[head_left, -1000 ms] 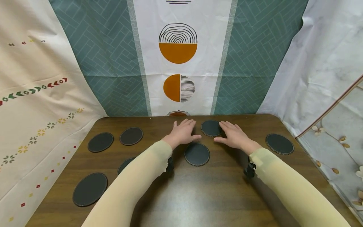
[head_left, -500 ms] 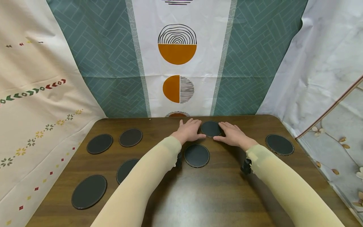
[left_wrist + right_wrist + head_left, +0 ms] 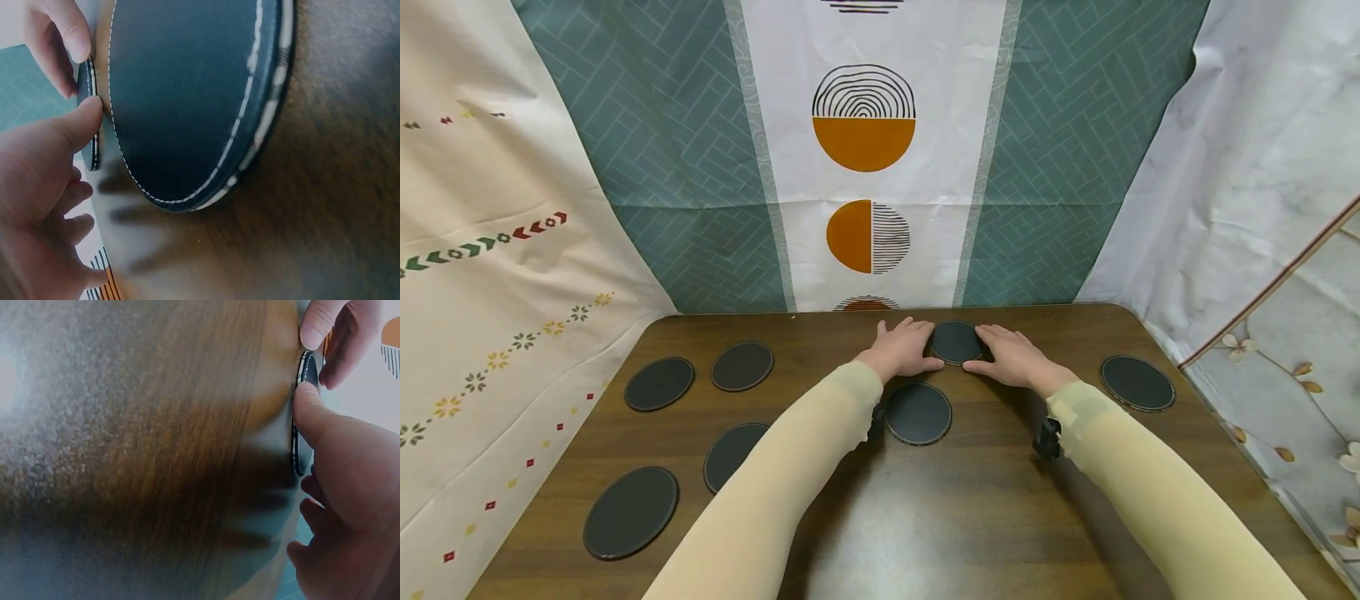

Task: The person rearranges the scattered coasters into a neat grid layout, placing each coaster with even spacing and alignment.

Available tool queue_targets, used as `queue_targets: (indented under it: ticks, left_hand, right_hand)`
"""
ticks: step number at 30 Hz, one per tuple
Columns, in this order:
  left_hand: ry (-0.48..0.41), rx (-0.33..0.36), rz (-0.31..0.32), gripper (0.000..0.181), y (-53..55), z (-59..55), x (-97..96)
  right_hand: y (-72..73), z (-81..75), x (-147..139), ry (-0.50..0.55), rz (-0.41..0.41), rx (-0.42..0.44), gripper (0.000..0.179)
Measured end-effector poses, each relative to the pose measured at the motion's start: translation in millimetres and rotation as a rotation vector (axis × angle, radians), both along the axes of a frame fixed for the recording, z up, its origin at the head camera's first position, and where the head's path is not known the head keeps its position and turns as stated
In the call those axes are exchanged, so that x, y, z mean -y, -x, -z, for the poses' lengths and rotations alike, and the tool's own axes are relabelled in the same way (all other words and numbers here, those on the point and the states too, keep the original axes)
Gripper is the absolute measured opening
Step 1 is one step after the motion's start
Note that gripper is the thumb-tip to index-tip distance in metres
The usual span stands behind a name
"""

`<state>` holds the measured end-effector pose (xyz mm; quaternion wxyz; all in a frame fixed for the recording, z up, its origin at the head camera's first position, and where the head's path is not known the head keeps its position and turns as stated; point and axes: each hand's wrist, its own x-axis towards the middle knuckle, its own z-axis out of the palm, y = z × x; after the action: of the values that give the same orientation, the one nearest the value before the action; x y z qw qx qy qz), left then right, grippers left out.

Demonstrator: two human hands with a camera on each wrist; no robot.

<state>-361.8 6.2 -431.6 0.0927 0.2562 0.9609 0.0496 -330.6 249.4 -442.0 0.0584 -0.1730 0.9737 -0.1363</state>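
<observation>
Toward the far edge of the table lies a round black coaster [image 3: 956, 342] with a stitched rim. My left hand [image 3: 901, 348] is at its left side, the thumb by the near rim and the fingers reaching forward. Opposite it, my right hand [image 3: 1017, 357] touches the right side with extended fingers, its thumb also close to the near rim. Just in front of the hands another black coaster [image 3: 918, 414] lies flat; it looms large in the left wrist view. The right wrist view shows the far coaster [image 3: 304, 450] edge-on between both hands.
Several more black coasters lie on the brown wooden table [image 3: 970, 517]: a far-left one [image 3: 659, 384], one beside it [image 3: 742, 366], a near-left one [image 3: 631, 512], one partly behind the left sleeve [image 3: 730, 454] and one at right [image 3: 1138, 383]. Patterned cloths [image 3: 685, 167] hang around the table.
My left hand has moved right to the far coaster's left side. My right hand has stayed at its right side with a slight shift.
</observation>
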Motion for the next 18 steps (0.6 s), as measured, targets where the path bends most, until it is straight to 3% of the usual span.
queue_targets:
  ticks: [12,14,18]
  left_hand:
    - [-0.026,-0.014,-0.002,0.079,7.0,6.1,-4.8]
    - [-0.034,-0.008,-0.002,0.08,10.5,8.4,-6.2]
    - [-0.085,0.021,-0.001,0.082,25.5,23.5,-8.2]
  right_hand:
    - [0.3,4.5,-0.4,0.048,-0.003,-0.027,0.084]
    - [0.7,4.5,2.9,0.043,0.009,-0.028,0.082]
    - [4.6,7.9,5.7,0.053,0.02,-0.025,0.084]
